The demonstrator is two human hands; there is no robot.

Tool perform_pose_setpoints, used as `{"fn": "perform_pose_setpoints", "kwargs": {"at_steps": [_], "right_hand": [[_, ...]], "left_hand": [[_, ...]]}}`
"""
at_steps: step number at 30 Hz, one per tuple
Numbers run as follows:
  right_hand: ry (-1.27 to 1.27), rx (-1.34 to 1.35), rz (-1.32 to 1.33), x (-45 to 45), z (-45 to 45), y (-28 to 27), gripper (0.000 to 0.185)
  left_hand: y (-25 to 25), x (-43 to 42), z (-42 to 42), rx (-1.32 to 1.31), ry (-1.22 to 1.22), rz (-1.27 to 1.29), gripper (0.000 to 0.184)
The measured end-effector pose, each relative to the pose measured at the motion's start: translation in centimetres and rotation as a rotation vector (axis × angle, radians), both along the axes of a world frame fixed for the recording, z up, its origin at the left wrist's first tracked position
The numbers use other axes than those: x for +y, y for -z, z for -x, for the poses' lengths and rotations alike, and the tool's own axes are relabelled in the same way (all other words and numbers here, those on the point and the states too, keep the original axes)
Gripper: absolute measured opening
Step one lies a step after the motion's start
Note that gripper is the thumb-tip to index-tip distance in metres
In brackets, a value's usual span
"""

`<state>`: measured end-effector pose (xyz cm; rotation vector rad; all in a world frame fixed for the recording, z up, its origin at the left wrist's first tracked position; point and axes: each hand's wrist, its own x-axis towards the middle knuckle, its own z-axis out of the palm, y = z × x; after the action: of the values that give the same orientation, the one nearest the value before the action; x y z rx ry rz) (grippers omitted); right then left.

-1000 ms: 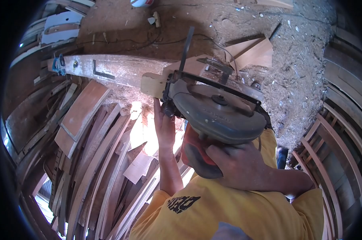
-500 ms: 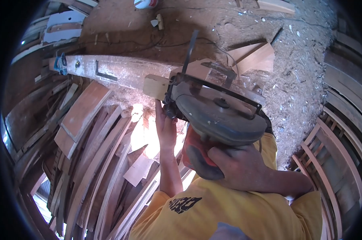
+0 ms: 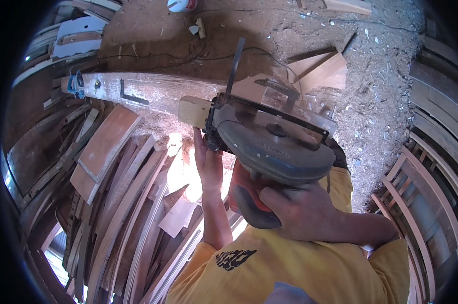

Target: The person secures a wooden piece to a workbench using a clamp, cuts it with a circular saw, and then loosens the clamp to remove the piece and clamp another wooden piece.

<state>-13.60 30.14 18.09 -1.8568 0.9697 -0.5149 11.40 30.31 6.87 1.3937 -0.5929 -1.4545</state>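
Observation:
A circular saw [image 3: 274, 144] with a dark, dusty blade cover and red body is held up in front of my chest. My right hand [image 3: 305, 210] is wrapped round its black rear handle. Out past the saw's front sticks a pale wooden block [image 3: 192, 111] with a rounded end. My left hand [image 3: 207, 164] reaches up to the block's lower edge beside the saw's front, its fingertips partly hidden there. A thin dark strip [image 3: 235, 66] projects upward from the front of the saw.
Beyond the saw lies a long plank [image 3: 158, 91] bearing a metal square [image 3: 130, 95] and a blue clamp-like tool [image 3: 76, 84]. Stacked boards [image 3: 122, 177] fill the left, wooden frames [image 3: 416, 187] the right. A cord [image 3: 259, 49] crosses the shavings-covered ground near wood offcuts [image 3: 325, 73].
The saw, the block and both hands have shifted very slightly left in view. My hold on them looks the same.

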Motion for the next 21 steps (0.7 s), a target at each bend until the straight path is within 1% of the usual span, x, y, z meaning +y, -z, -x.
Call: {"fn": "perform_pose_setpoints", "kwargs": {"at_steps": [2,5,7,12,21], "right_hand": [[-0.003,-0.007,-0.003,-0.2,-0.1,0.0,0.023],[-0.019,-0.006,-0.018,-0.4,-0.2,-0.2,0.024],[-0.031,0.003,-0.03,-0.5,-0.2,-0.4,0.024],[-0.039,-0.005,-0.05,-0.9,-0.5,-0.5,0.024],[-0.031,-0.006,-0.001,-1.0,-0.9,-0.2,0.023]], "left_hand": [[0.0,-0.2,0.1,0.016,0.01,0.011,0.076],[-0.2,-0.4,0.3,0.046,-0.04,0.026,0.077],[0.0,-0.4,-0.2,0.049,0.019,0.058,0.077],[0.2,-0.5,-0.5,0.059,0.012,0.055,0.078],[0.8,-0.7,-1.0,0.096,-0.008,0.089,0.078]]}}
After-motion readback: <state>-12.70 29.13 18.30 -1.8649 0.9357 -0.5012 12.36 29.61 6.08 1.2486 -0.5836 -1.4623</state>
